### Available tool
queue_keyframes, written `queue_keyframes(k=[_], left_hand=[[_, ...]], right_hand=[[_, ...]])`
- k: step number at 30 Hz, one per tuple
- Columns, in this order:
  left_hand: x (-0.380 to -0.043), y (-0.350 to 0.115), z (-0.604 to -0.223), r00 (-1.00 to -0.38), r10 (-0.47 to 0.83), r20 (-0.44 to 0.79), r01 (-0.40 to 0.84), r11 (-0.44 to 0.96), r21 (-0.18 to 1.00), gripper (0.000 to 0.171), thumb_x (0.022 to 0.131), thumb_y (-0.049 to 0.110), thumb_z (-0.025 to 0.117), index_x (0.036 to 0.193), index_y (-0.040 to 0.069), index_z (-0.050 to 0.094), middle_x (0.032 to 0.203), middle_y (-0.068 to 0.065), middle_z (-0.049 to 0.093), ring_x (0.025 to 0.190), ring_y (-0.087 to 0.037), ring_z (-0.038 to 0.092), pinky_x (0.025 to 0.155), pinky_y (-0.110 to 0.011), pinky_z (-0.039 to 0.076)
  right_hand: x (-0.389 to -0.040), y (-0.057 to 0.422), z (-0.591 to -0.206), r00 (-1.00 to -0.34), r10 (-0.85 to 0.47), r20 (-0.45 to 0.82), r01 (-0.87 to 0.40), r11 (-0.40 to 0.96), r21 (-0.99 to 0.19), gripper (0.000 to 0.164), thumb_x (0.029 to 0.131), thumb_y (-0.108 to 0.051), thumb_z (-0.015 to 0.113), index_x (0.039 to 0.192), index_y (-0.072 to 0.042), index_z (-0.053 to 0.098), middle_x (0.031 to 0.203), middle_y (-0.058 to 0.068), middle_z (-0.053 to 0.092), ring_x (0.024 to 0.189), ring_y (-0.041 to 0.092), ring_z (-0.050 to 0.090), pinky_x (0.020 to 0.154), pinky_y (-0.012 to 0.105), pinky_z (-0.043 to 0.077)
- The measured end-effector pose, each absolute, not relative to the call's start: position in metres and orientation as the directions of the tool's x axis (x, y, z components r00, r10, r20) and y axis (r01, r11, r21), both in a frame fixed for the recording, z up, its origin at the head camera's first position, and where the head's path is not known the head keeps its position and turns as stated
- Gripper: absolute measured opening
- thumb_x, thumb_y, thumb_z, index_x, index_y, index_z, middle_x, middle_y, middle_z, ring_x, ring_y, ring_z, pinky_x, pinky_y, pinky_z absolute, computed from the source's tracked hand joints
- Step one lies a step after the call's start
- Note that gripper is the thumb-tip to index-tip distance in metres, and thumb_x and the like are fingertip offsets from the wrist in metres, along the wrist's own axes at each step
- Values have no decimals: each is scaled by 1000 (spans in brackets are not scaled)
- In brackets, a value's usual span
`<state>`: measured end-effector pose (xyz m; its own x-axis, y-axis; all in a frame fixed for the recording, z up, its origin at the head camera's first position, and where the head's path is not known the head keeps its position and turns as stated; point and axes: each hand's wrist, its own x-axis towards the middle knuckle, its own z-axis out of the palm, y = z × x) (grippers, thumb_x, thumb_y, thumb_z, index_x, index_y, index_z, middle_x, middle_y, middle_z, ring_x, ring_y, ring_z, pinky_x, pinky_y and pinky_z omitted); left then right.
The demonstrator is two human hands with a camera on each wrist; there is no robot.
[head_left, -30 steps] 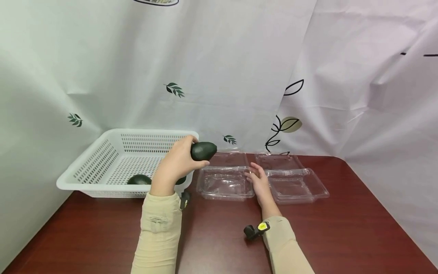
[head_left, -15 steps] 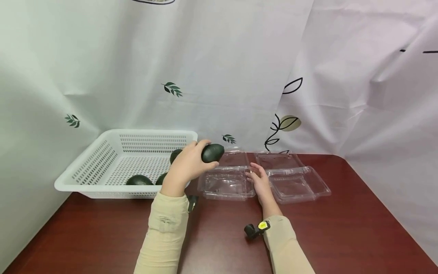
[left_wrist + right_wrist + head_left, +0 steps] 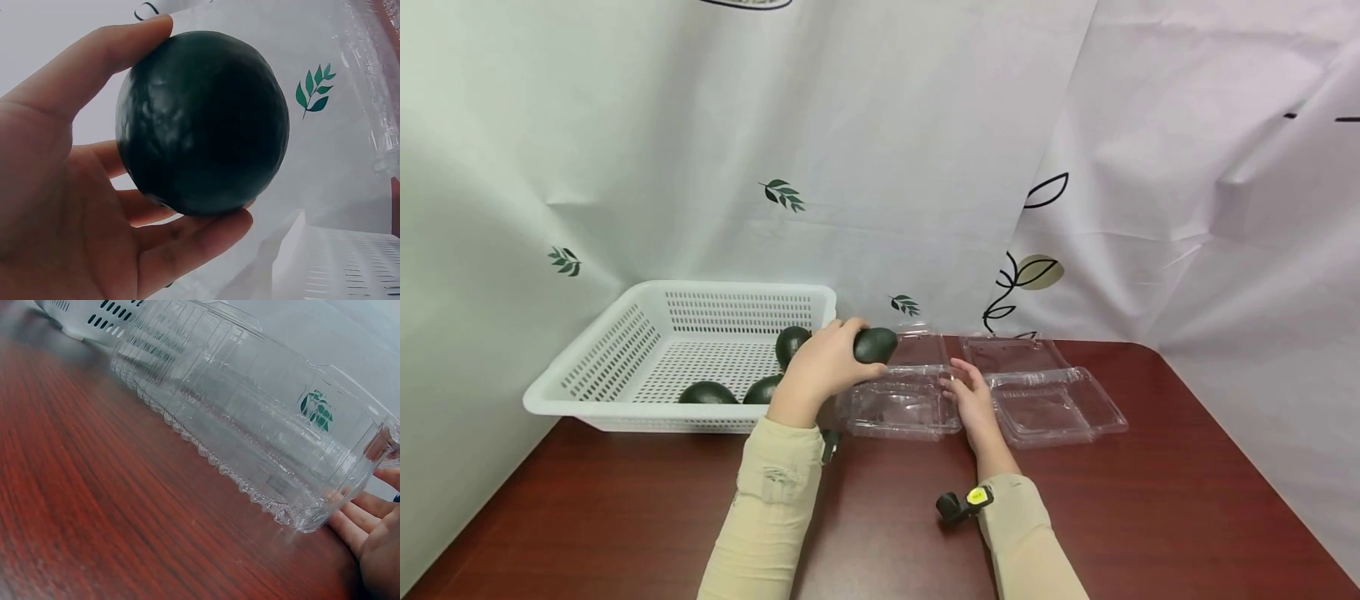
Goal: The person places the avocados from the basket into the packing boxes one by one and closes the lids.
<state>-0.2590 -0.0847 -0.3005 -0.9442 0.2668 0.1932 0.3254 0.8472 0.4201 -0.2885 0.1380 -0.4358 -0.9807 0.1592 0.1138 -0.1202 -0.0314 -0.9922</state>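
Observation:
My left hand (image 3: 826, 367) grips a dark green avocado (image 3: 875, 345) between thumb and fingers. It is held above the back of the left clear plastic clamshell box (image 3: 895, 410). Up close in the left wrist view, the avocado (image 3: 203, 125) shows its rounded end, with the fingers under it. My right hand (image 3: 973, 408) rests at the right side of that same box, its fingers loosely extended. In the right wrist view the fingertips (image 3: 350, 528) touch the corner of the clear wall (image 3: 250, 437). The lid stands raised behind the box.
A white slotted basket (image 3: 625, 409) stands at the left with several avocados inside, including one at the front (image 3: 707, 392). To the right lies a second opened clear clamshell box (image 3: 1045, 408). A patterned white curtain (image 3: 925, 167) hangs behind the reddish-brown table (image 3: 880, 517).
My left hand has carried the avocado to the right and slightly down, out from over the basket. More avocados in the basket have come into view. The right hand has stayed nearly still.

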Motion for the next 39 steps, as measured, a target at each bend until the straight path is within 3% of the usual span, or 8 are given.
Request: queue_keyframes(k=[8, 23, 32, 39], left_hand=[[-261, -84, -303, -946, 269, 183, 321, 859, 399, 62, 72, 43, 74, 122, 11, 54, 105, -13, 58, 94, -31, 54, 76, -44, 45], [-263, -79, -309, -952, 249, 176, 299, 877, 377, 64, 72, 43, 74, 121, 8, 54, 105, -14, 56, 93, -31, 53, 77, -44, 46], [-263, -75, -313, -958, 248, 144, 284, 884, 372, 62, 74, 44, 73, 125, 16, 52, 107, -11, 53, 92, -29, 48, 74, -42, 45], [-264, -76, -313, -957, 247, 151, 285, 893, 349, 59, 73, 44, 73, 122, 17, 55, 106, -10, 55, 91, -27, 47, 71, -42, 46]], right_hand=[[-288, 138, -435, -981, 156, 112, -116, -16, -993, 41, 90, 5, 41, 131, 7, 41, 130, 27, 44, 111, 41, 52, 88, 38, 46], [-288, 137, -435, -982, 157, 108, -113, -19, -993, 40, 90, 5, 41, 130, 6, 42, 130, 26, 43, 111, 40, 52, 85, 32, 47], [-285, 137, -433, -984, 150, 92, -96, -24, -995, 41, 91, 5, 41, 132, 7, 41, 133, 26, 42, 113, 40, 50, 91, 39, 44], [-287, 137, -433, -984, 147, 101, -104, -18, -994, 41, 91, 5, 41, 131, 7, 41, 133, 26, 42, 113, 40, 51, 89, 36, 45]])
